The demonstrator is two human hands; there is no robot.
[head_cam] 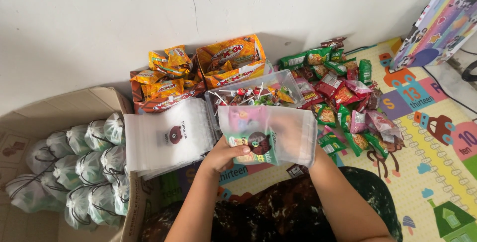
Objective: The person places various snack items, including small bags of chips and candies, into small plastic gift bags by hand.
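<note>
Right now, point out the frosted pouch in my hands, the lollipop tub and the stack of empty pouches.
frosted pouch [258, 133], head view, its front face.
lollipop tub [293, 80], head view, right rim.
stack of empty pouches [164, 135], head view, top pouch's middle.

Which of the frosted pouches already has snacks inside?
The frosted pouch held up in both hands: a green packet shows through it, while the stack of pouches lies flat.

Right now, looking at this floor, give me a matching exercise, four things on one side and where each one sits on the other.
Things:
1. tied bags
2. lollipops
3. green snack packets
4. stack of pouches

Places:
A. clear plastic tub
B. cardboard box, far left
C. play mat, right of the tub
D. between box and tub

Pairs: 1-B, 2-A, 3-C, 4-D
</note>
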